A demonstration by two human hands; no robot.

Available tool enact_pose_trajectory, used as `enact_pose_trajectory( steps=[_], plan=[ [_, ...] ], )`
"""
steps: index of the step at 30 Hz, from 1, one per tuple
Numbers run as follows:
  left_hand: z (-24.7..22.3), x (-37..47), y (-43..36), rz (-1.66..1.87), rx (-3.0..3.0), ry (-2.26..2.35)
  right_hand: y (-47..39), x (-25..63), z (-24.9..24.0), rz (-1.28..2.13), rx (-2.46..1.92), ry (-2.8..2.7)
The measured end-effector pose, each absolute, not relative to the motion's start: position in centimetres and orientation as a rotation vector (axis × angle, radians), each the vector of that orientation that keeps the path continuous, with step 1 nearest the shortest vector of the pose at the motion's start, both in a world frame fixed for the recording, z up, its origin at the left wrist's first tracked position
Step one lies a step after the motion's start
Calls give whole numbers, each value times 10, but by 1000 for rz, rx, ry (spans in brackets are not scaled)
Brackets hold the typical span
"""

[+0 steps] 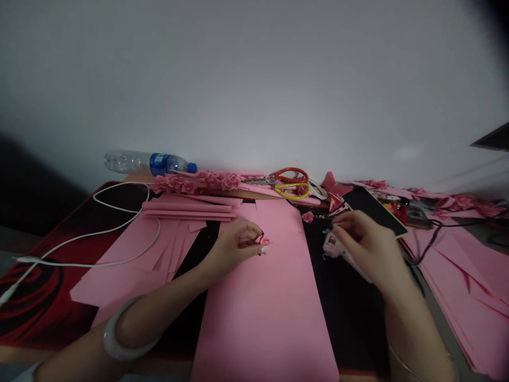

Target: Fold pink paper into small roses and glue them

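My left hand (234,245) is closed in a pinch on a small pink paper flower (265,242), held above a long pink paper sheet (266,313). My right hand (360,239) is also pinched, at the front end of a pale pink device (338,248) that looks like a glue gun lying on the black mat. What the right fingertips hold, if anything, is too small to make out. A loose paper rose (307,217) lies just left of that hand.
Rolled pink paper (189,208) and cut sheets lie left, beside a white cable (95,263). Along the wall are a plastic bottle (135,161), a row of paper roses (217,179) and scissors (292,183). More pink sheets (465,286) and a black cable (431,244) are at right.
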State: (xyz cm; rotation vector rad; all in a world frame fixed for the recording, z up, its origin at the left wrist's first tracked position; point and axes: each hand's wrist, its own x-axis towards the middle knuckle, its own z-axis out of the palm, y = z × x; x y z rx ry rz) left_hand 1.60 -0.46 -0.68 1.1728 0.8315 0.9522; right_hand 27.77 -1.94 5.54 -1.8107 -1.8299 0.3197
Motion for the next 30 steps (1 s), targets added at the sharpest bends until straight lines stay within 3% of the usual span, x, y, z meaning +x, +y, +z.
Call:
enact_pose_trajectory(
  steps=[10,30],
  plan=[
    [-10,14,-7,907,1285,773,-37,207,17,791,-1308,-2055],
    [-9,14,-9,809,1341,773,-38,199,1,1142,-1266,-1727]
  ],
)
